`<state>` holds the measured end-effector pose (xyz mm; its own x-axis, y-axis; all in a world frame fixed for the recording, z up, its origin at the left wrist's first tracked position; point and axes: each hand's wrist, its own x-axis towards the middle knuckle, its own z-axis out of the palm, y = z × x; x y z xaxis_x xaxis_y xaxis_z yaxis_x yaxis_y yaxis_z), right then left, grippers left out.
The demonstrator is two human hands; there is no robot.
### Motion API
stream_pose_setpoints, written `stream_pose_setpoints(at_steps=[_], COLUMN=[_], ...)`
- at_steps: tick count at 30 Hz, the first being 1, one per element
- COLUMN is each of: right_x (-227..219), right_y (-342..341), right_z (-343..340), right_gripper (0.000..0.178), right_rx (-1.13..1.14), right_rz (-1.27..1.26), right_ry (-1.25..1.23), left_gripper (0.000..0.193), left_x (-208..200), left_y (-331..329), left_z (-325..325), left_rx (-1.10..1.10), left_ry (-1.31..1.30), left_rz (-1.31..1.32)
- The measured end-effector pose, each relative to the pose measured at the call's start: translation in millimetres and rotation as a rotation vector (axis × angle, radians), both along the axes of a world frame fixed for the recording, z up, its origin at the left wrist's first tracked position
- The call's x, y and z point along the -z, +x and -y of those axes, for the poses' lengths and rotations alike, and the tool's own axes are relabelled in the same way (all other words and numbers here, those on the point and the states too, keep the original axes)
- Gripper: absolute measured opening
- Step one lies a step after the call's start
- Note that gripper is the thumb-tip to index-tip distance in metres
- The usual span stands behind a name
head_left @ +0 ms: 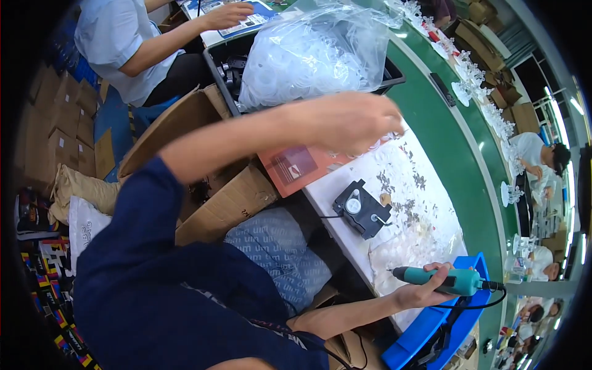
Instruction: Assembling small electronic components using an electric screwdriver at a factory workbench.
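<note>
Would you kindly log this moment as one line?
left hand: blurred, grip unclear | right hand: holding screwdriver | black fixture: on table

Left hand (364,123): blurred; anything pinched cannot be made out.
Small grey parts (404,213): shapes too fine to be told.
Open carton (231,203): partly covered by left forearm (246,132); contents lost in shadow.
Clear plastic bag (374,52): cut off by upper edge.
Seated co-worker (117,46): head cut off likewise.
Blue bin (416,336): partly hidden by electric screwdriver (462,282).

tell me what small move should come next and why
Probably bring the left hand over to the black blocky fixture with a round white piece on it: neither hand touches the fixture, while the right hand holds the teal cylindrical corded screwdriver off to its side.
</note>
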<state>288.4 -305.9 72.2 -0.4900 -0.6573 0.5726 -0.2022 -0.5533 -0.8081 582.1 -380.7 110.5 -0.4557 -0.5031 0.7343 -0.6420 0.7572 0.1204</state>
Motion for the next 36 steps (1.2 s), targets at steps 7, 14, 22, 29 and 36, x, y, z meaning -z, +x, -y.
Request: stream_pose_setpoints(at_steps=[7,14,22,29,36], right_x=[8.4,9.5,7.7,13.1,6.4], right_y=[3.4,5.9,3.2,-3.0,8.0], right_z=[-8.1,-11.0,-10.5,-11.5,-5.7], right_gripper=[0.062,0.064,0.056,0.062,0.06], right_rx=[-0.062,-0.106,-0.105,-0.097,-0.194], right_rz=[-0.016,0.001,-0.029,-0.009,-0.001], right_ry=[0.018,0.008,-0.032,-0.01,-0.061], left_gripper=[0.029,0.024,0.04,0.026,0.028], left_x=[-18.7,9.6,25.3,28.9,-11.2], left_y=[10.0,52.9,61.4,40.5,61.1], left_z=[180.4,222.4,272.7,258.1,212.3], left_rx=[-0.605,-0.473,-0.546,-0.37,-0.555], left_ry=[0.506,0.643,0.591,0.586,0.496], left_rz=[0.44,0.44,0.436,0.255,0.239])
